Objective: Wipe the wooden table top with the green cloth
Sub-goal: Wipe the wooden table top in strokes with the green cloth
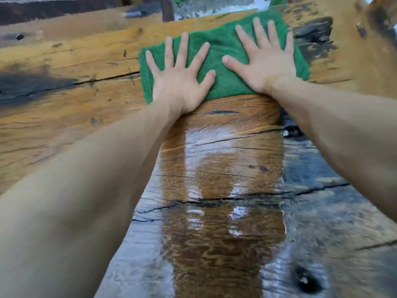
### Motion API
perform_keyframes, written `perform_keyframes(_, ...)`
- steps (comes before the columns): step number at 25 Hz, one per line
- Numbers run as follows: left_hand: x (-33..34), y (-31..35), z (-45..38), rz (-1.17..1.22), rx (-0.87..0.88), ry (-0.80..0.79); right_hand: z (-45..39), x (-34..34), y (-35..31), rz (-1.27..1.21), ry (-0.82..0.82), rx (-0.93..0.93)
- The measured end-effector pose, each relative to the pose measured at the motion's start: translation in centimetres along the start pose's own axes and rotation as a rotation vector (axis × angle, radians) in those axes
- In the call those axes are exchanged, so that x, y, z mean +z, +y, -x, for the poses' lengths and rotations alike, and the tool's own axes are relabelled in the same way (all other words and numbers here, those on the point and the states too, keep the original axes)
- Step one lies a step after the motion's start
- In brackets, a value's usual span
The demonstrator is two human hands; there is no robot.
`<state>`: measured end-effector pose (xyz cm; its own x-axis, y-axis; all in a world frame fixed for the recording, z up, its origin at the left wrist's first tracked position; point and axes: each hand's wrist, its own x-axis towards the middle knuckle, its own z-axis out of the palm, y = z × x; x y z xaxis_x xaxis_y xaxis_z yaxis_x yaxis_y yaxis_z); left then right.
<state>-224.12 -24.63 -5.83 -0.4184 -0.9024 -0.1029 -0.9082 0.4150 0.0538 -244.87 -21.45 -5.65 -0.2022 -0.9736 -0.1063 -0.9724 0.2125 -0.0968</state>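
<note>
A green cloth (223, 43) lies flat and folded on the wooden table top (64, 108), near its far edge. My left hand (182, 76) presses on the cloth's left half with fingers spread and straight. My right hand (265, 59) presses on the right half, also with fingers spread flat. Both arms reach forward from the bottom of the view. Behind the cloth, between my arms, a wet glossy band (223, 179) runs along the wood toward me.
The planks are rough, cracked and have dark burnt-looking patches (28, 87) at left and a dark knot hole (307, 280) near the bottom right. Beyond the far edge lie another beam (75, 20) and light ground (206, 7).
</note>
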Motion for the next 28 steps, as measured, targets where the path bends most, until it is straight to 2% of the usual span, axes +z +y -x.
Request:
perform_keyframes(15,3.4,5.7,22.5,0.019,0.051,-0.031,23.7,3.1,0.9,0.02,-0.053,0.007)
perform_keyframes(28,4.6,11.5,46.5,0.043,0.084,-0.176,48.0,4.4,1.4,0.018,-0.175,0.034)
